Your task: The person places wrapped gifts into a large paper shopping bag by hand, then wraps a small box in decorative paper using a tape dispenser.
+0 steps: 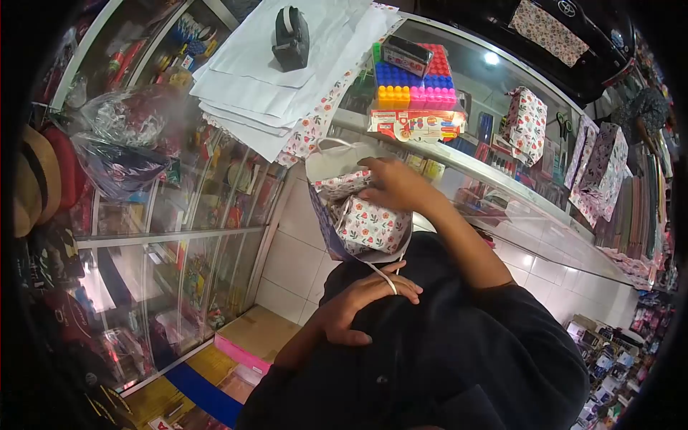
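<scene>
Bag: holds floral-wrapped box | right hand grip on box | left hand grip on bag handle

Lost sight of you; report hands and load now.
Left hand hooks bag handle. Right hand on wrapped gifts inside bag. Nothing in the way.

A paper bag (white inside, a blue side panel showing) is hanging open-mouthed at the centre of the frame, its white handle looping down. Two boxes wrapped in white floral paper are sitting inside: one tilted low, another just above it.
</scene>
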Available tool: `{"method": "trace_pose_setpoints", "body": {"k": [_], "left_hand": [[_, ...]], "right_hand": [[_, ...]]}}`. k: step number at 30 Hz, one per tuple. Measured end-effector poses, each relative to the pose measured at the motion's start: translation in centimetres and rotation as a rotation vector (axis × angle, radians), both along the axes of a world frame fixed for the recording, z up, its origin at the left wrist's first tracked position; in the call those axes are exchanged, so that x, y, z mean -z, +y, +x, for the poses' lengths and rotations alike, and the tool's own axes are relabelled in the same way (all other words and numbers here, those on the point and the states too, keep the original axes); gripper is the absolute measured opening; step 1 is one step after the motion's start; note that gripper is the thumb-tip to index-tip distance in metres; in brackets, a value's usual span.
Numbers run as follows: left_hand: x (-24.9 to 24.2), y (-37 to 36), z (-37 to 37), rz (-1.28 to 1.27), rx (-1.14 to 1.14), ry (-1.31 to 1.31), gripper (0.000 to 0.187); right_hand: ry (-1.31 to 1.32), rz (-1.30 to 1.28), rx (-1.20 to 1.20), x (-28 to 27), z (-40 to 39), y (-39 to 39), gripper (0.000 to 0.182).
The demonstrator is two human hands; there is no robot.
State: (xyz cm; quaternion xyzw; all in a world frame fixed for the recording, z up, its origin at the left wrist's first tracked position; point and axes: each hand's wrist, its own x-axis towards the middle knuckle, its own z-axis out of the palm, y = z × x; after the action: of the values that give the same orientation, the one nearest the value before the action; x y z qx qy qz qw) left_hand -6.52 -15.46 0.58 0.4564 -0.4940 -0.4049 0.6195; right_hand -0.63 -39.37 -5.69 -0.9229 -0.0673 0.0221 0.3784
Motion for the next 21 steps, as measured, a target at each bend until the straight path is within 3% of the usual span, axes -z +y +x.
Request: {"method": "trace_pose_setpoints", "body": {"k": [6, 7, 9, 10, 12, 14, 15, 17, 18, 20, 21], "left_hand": [[-0.1, -0.4, 0.4, 0.012, 0.032, -0.028, 0.087], [-0.1, -0.5, 0.6, 0.008, 0.045, -0.028, 0.087], [-0.2, -0.5, 0.7, 0.012, 0.052, -0.026, 0.088], [-0.1, -0.6, 0.7, 0.011, 0.061, -0.022, 0.088], [0.1, -0.8, 0.9, -0.013, 0.051, -0.01, 0.088], [0.0, -1.0, 1.0, -0.006, 0.059, -0.003, 0.088], [0.0, -1.0, 1.0, 0.004, 0.057, 0.006, 0.089], [0.1, -1.0, 1.1, 0.007, 0.072, 0.006, 0.09], [0.1, -1.1, 1.2, 0.012, 0.083, 0.006, 0.09], [0.1, -1.3, 1.3, 0.011, 0.093, 0.005, 0.09], [0.1, -1.3, 1.2, 0.015, 0.098, 0.011, 0.089]], "right_hand": [[-0.082, -0.157, 0.164, 2.3, -0.4, -0.6, 0.043], [-0.081, -0.161, 0.177, 0.6, -1.0, -0.9, 0.043], [-0.46, 0.03, 0.444, -5.5, -2.7, -1.5, 0.036], [-0.663, -0.04, 0.605, -6.8, -3.4, -2.7, 0.035], [-0.966, -0.483, 0.877, -8.8, -4.1, -7.0, 0.044], [-0.781, -0.873, 1.284, -9.1, -5.1, -10.6, 0.067], [-0.781, -0.877, 1.29, -8.7, -5.6, -12.3, 0.067], [-0.385, -0.76, 1.482, -6.8, -6.4, -15.3, 0.093], [-0.384, -0.762, 1.488, -6.1, -6.8, -16.8, 0.093], [-0.174, -0.515, 1.359, -5.2, -7.3, -18.9, 0.109], [0.008, -0.35, 1.348, -7.4, -7.1, -17.9, 0.109]]}}
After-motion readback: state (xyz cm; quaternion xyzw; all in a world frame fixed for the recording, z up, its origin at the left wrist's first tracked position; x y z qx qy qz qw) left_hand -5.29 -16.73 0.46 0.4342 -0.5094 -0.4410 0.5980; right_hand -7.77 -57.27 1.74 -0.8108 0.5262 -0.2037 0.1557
